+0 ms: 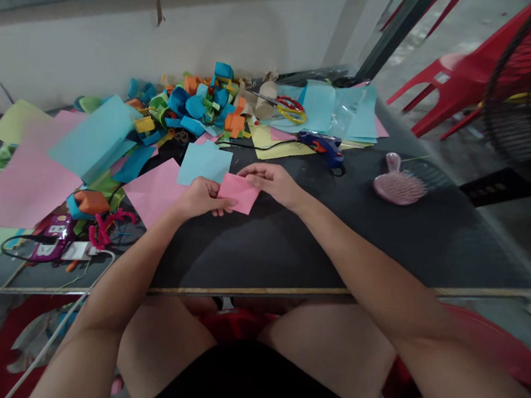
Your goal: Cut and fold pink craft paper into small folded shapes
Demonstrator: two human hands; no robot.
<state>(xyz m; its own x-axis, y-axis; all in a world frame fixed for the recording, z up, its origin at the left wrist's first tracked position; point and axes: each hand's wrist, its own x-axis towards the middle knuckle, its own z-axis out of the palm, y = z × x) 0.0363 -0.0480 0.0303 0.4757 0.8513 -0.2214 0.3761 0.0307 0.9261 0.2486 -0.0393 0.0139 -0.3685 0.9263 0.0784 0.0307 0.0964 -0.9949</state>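
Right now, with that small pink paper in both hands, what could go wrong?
The left hand and right hand both grip the small pink paper, so an uneven pull might crease or tear it.

A fan stands beyond the table's right end; I can't tell whether it is running, but a draught might shift loose sheets such as the light blue one.
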